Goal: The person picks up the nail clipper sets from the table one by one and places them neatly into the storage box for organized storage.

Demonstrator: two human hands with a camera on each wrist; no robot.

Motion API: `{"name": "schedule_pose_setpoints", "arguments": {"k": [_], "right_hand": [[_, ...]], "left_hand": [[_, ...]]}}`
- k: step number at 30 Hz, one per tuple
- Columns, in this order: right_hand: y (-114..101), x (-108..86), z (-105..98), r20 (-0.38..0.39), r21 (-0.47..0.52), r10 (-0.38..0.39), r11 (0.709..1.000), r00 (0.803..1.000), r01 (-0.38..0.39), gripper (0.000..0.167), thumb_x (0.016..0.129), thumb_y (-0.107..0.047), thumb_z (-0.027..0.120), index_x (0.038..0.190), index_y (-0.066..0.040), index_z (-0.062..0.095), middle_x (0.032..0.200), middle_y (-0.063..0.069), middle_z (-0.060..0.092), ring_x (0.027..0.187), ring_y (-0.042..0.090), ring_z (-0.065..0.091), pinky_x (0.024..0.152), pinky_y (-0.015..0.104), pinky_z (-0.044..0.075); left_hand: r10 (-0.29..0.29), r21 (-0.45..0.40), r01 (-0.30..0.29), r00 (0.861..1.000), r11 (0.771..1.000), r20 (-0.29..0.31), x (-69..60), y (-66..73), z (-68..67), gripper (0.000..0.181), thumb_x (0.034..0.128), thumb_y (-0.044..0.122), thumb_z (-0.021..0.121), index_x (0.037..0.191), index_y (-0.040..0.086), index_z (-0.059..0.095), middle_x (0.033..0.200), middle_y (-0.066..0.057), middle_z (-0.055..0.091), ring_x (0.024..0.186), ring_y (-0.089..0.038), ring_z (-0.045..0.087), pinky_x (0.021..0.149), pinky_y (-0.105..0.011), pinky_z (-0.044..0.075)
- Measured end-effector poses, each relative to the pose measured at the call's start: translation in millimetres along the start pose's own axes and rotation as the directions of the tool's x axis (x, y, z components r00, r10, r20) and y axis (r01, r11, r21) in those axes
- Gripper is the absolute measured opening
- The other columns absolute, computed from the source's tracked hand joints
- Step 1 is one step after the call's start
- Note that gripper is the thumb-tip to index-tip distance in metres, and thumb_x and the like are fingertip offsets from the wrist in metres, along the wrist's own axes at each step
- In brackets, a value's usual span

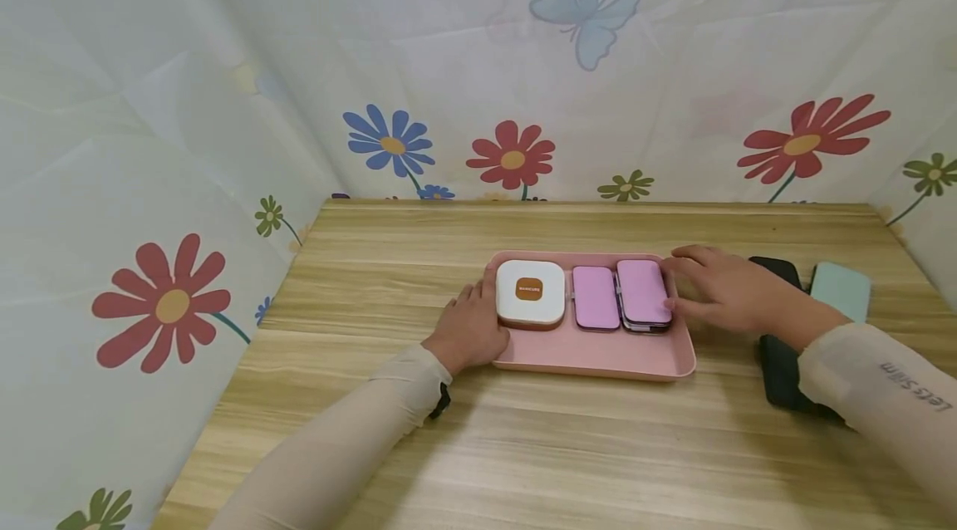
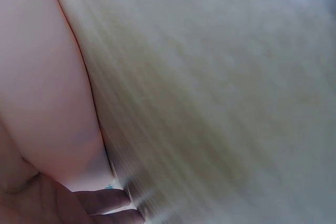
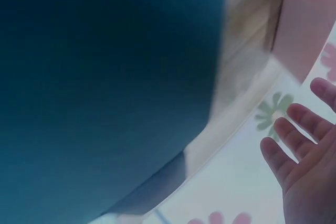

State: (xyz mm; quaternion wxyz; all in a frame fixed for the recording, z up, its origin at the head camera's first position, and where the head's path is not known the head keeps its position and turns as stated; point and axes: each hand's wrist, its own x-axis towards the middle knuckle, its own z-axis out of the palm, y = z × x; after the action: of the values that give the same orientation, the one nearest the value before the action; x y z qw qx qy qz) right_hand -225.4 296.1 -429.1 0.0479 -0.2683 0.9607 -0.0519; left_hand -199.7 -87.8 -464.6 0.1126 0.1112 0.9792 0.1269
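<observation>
On the wood-grained table (image 1: 583,439) lay a pink tray (image 1: 583,354), well forward of the person, with a white box (image 1: 549,297) at its left end and two lilac cases to the right of it, all set toward the far wall. A brown label (image 1: 529,289) marked the box's top. The first lilac case (image 1: 596,297) lay flat beside the second lilac case (image 1: 644,291), which sat a little higher and showed dark and pale edges beneath it.

The left hand (image 1: 468,326) rested against the tray's left wall, its fingers extended rather than curled around anything. The right hand (image 1: 728,289) reached over the tray's right wall, thumb and forefinger apart at the near edge of the second lilac case; the right wrist view showed its fingers straight and slightly spread.

Under and beside the right forearm lay dark slabs (image 1: 781,372) and a mint-green slab (image 1: 841,289). A broad blue-black surface (image 3: 105,87), perhaps one of those dark slabs, filled much of the right wrist view. Behind the table hung a flower-printed sheet (image 1: 449,31).
</observation>
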Motion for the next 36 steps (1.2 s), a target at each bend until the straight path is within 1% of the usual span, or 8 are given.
{"name": "schedule_pose_setpoints", "arguments": {"k": [5, 8, 13, 17, 21, 28, 32, 36], "right_hand": [[20.2, -9.2, -2.1, -0.004, -0.009, 0.077, 0.997, 0.997, -0.077, 0.087, 0.087, -0.073, 0.056, 0.145, -0.009, 0.049, 0.145, 0.022, 0.048, 0.131, 0.046, 0.047, 0.103, 0.067, 0.038], [33.1, -14.3, -2.7, 0.000, -0.020, 0.096, 0.995, 0.995, -0.096, 0.091, 0.084, -0.074, 0.059, 0.145, -0.007, 0.048, 0.144, 0.024, 0.048, 0.130, 0.047, 0.047, 0.103, 0.068, 0.038], [54.6, -21.3, -0.8, 0.030, -0.026, 0.131, 0.991, 0.991, -0.130, 0.099, 0.081, -0.074, 0.062, 0.147, -0.004, 0.044, 0.144, 0.028, 0.045, 0.129, 0.050, 0.044, 0.102, 0.069, 0.037], [69.0, -25.8, 2.7, 0.067, -0.039, 0.165, 0.986, 0.984, -0.162, 0.106, 0.078, -0.078, 0.063, 0.147, -0.001, 0.040, 0.143, 0.032, 0.042, 0.128, 0.054, 0.041, 0.100, 0.072, 0.037], [78.8, -30.2, 4.6, 0.088, -0.055, 0.195, 0.980, 0.977, -0.191, 0.112, 0.074, -0.080, 0.064, 0.147, 0.001, 0.038, 0.142, 0.034, 0.042, 0.127, 0.056, 0.041, 0.098, 0.072, 0.037], [96.0, -38.1, 8.1, 0.109, -0.070, 0.211, 0.976, 0.972, -0.204, 0.114, 0.074, -0.074, 0.071, 0.148, 0.004, 0.034, 0.139, 0.039, 0.040, 0.123, 0.060, 0.043, 0.093, 0.073, 0.040], [103.0, -40.5, 11.1, 0.129, -0.051, 0.227, 0.974, 0.965, -0.222, 0.115, 0.074, -0.072, 0.071, 0.147, 0.006, 0.031, 0.138, 0.042, 0.038, 0.118, 0.063, 0.047, 0.089, 0.072, 0.042], [104.8, -40.9, 11.8, 0.149, -0.025, 0.240, 0.971, 0.959, -0.239, 0.114, 0.076, -0.072, 0.070, 0.148, 0.007, 0.029, 0.139, 0.044, 0.036, 0.114, 0.064, 0.050, 0.087, 0.071, 0.043]], "left_hand": [[0.001, 0.004, -0.001, 1.000, 1.000, -0.001, 0.0, 0.0, -0.1, 0.092, 0.0910, 0.027, 0.049, 0.160, 0.008, -0.008, 0.159, -0.017, 0.036, 0.146, -0.034, 0.034, 0.115, -0.050, 0.034], [0.002, -0.001, -0.002, 1.000, 1.000, -0.005, -0.1, -0.3, 0.0, 0.093, 0.0906, 0.027, 0.050, 0.160, 0.008, -0.008, 0.158, -0.017, 0.036, 0.146, -0.034, 0.034, 0.115, -0.051, 0.034], [0.005, -0.008, -0.005, 1.000, 1.000, -0.010, 0.1, -0.8, 0.3, 0.093, 0.0901, 0.027, 0.050, 0.161, 0.008, -0.008, 0.158, -0.017, 0.037, 0.146, -0.034, 0.035, 0.114, -0.051, 0.035], [0.005, -0.005, -0.005, 1.000, 1.000, -0.008, 0.1, -0.7, 0.6, 0.093, 0.0901, 0.027, 0.050, 0.160, 0.008, -0.008, 0.158, -0.017, 0.037, 0.146, -0.034, 0.035, 0.114, -0.050, 0.035], [0.004, 0.003, -0.004, 1.000, 1.000, -0.006, 0.5, -0.6, 1.0, 0.091, 0.0907, 0.027, 0.049, 0.161, 0.008, -0.007, 0.159, -0.017, 0.036, 0.146, -0.034, 0.034, 0.115, -0.050, 0.034], [0.003, 0.013, -0.003, 1.000, 1.000, 0.004, -0.1, -1.6, 0.8, 0.089, 0.0926, 0.028, 0.047, 0.161, 0.008, -0.006, 0.160, -0.017, 0.034, 0.147, -0.035, 0.033, 0.115, -0.051, 0.034], [0.003, 0.011, -0.003, 1.000, 1.000, 0.011, -0.8, -1.5, -0.1, 0.088, 0.0935, 0.029, 0.047, 0.161, 0.008, -0.006, 0.160, -0.018, 0.033, 0.148, -0.036, 0.031, 0.116, -0.051, 0.032], [0.008, 0.019, -0.008, 1.000, 1.000, 0.004, -0.3, -1.7, 0.6, 0.088, 0.0931, 0.029, 0.047, 0.161, 0.007, -0.005, 0.160, -0.017, 0.033, 0.147, -0.036, 0.032, 0.116, -0.051, 0.033]]}}
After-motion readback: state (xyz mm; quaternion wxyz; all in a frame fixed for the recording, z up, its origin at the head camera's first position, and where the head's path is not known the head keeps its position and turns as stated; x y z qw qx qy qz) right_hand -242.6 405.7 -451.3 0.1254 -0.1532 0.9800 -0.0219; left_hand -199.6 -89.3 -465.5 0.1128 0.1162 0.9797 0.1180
